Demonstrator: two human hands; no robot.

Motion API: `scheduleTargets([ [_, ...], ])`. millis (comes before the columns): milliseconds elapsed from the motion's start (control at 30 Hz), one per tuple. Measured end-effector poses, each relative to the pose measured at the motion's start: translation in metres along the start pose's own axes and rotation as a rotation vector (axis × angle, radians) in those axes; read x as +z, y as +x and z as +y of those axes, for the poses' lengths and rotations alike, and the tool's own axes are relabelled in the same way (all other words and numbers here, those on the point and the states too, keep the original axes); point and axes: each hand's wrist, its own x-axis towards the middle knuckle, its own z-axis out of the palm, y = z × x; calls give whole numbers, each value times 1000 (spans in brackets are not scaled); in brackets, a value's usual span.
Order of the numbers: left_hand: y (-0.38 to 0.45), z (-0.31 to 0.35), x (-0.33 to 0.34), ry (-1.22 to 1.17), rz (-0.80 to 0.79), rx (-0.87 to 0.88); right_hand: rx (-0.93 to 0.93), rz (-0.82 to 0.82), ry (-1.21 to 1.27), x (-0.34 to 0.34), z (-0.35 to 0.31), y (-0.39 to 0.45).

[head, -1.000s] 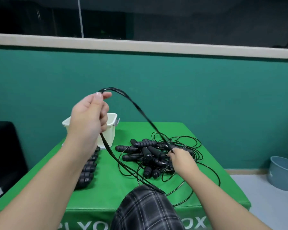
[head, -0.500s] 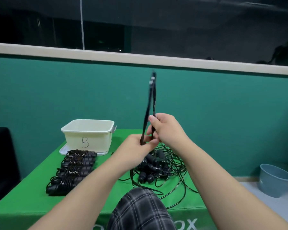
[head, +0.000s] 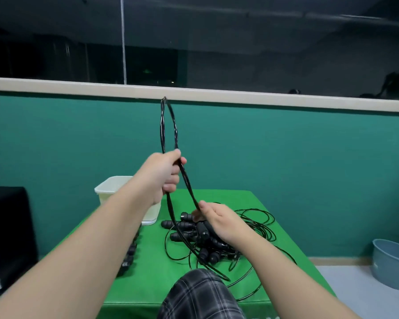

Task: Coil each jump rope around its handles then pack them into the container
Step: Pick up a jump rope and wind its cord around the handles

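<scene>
Above the green table (head: 251,199), seen from the head camera, the left hand (head: 164,176) grips a doubled rope (head: 165,127) whose loop stands nearly upright over the fist. Its strands fall away down and to the right, where the right hand (head: 219,219) pinches them just above the tangled pile (head: 200,236) of handles and cord. So the rope's long axis runs steeply from the low right hand up to the high left. The container (head: 111,187) sits behind the left forearm, nearer that hand.

Even, soft indoor light; dark upper background, slight blur, wide-angle bending at edges.
</scene>
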Motion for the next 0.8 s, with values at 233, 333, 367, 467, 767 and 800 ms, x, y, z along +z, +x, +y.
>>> scheduleTargets([
  [233, 20, 29, -17, 121, 96, 11, 24, -41, -442, -5, 24, 0],
  [333, 33, 26, -20, 316, 177, 12, 45, 33, -509, -18, 23, 11],
  [367, 38, 24, -23, 420, 208, 11, 43, 74, -495, -25, 18, 16],
  [467, 47, 16, -28, 806, 221, -67, 29, 205, -410, -46, -5, 31],
  [767, 65, -14, -7, 780, 99, 152, 52, 344, 5, -67, -53, 45],
  [800, 67, -17, -8, 781, 58, 155, 47, 350, 20, -67, -55, 45],
])
